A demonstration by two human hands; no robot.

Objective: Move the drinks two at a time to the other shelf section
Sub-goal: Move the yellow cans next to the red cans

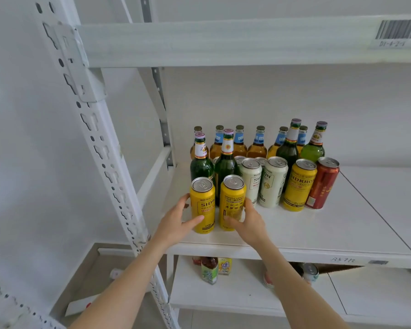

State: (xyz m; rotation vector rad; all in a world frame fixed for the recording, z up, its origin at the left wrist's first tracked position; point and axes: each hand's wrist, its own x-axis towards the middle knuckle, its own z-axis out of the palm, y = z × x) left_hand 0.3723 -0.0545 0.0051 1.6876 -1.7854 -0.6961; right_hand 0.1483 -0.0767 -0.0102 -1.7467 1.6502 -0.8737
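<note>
Up front, two yellow cans stand side by side near the front edge of the white shelf (318,231). The left yellow can (203,205) reads "SIDK" before the lettering curves out of sight; the right yellow can (233,203) turns small print forward that is too fine to read. The left hand (176,223) wraps the left can, thumb across its front, fingers round its outer side. The right hand (250,222) clasps the right can the same way from the other side. Both cans are upright and nearly touch.

Just behind them stand two green bottles (201,165), then white cans (272,184) marked "SI" and "ON", a third yellow can (299,186) showing "IDKRO", and a red can (322,186). Amber bottles (258,147) with blue neck labels line the back. A barcode label (398,30) sits on the beam above, its code blurred. A perforated upright post (100,143) stands left of the left arm.
</note>
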